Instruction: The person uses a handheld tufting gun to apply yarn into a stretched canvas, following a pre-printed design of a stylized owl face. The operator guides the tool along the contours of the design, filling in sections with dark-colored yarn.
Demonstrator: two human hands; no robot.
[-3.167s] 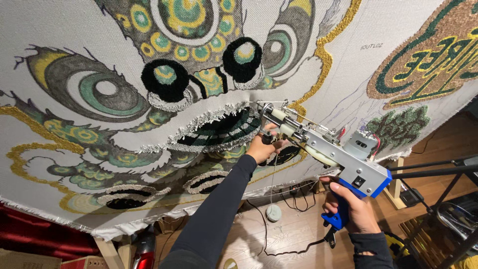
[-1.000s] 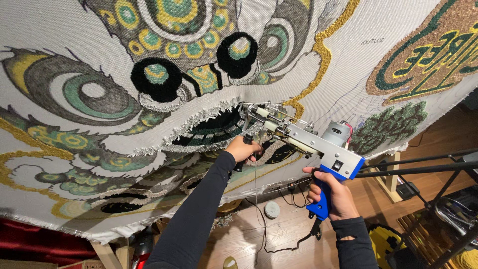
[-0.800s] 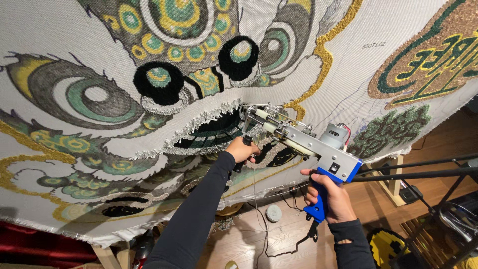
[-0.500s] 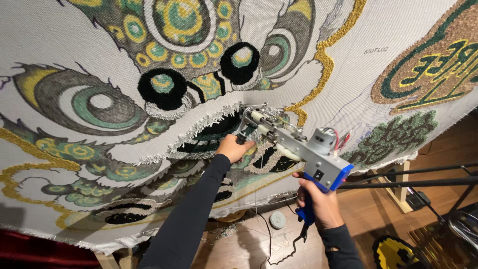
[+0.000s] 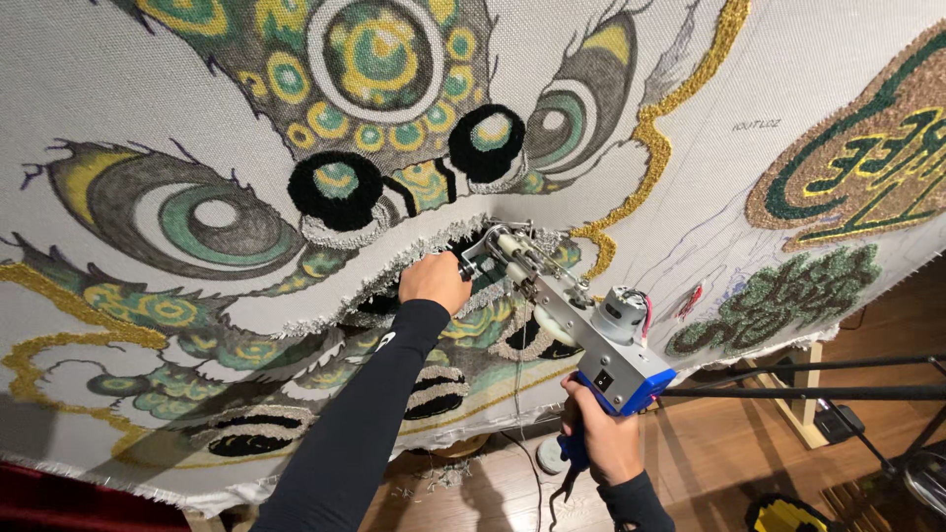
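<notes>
The tufting gun (image 5: 572,320) lies with its long axis from 4 o'clock up to 10 o'clock, needle tip against the stretched backing cloth (image 5: 148,89). Right hand (image 5: 601,438) is clamped on the blue pistol handle — left hand (image 5: 434,281) is closed round the front handle, nearer the tip.

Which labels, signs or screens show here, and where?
Tufted emblem: upper right of the stretched cloth, oval, green lettering on gold pile.
Small ink marking: left of the emblem, dark on bare cloth.
Small dark square patch: on the tufting gun, too small to tell.
No packages or screens.
</notes>
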